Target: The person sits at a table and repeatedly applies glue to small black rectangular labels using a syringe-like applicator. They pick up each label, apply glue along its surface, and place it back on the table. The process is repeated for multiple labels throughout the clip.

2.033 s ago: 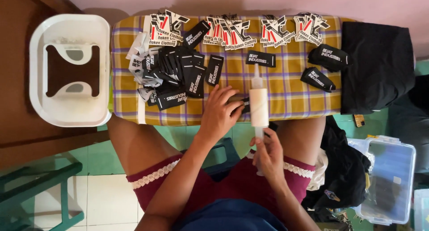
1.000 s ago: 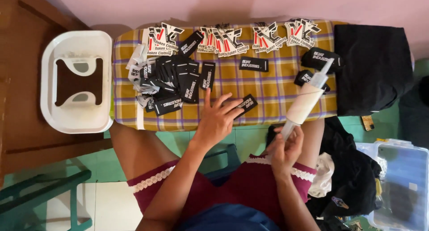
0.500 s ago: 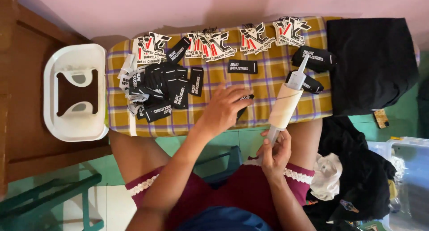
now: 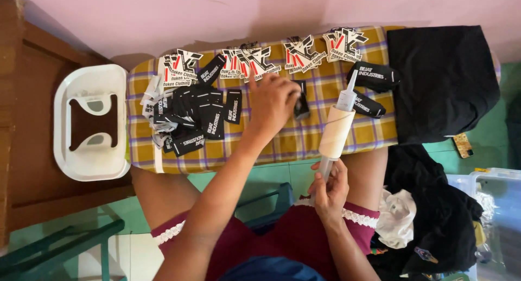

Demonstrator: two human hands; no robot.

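A person seated at a checked-cloth worktop (image 4: pixel 325 134) grips a lint roller (image 4: pixel 336 130) by its handle with the right hand (image 4: pixel 329 190), fingers wrapped tight around the lower end of the shaft. The roller's long axis runs from the hand near the lap up and slightly right across the worktop's front edge, its pale cylinder lying over the cloth and its thin tip pointing away from the person toward a black label (image 4: pixel 373 77) at the far side.

The left hand (image 4: pixel 274 104) reaches over the cloth with fingers curled down onto a small black tag (image 4: pixel 300 103), pinching it against the fabric just left of the roller's tip.

A heap of black tags (image 4: pixel 195 118) lies at the left end of the worktop, and a row of 4 cut-out stickers (image 4: pixel 255 61) in black, white and red lines the far edge. A folded black garment (image 4: pixel 442 80) covers the right end.

A white plastic basket (image 4: pixel 89 123) sits on a wooden chair (image 4: pixel 32 150) to the left; nothing but its cut-out base shows inside. At lower right a clear plastic bin (image 4: pixel 491 205) sits beside dark clothing (image 4: pixel 434 216).
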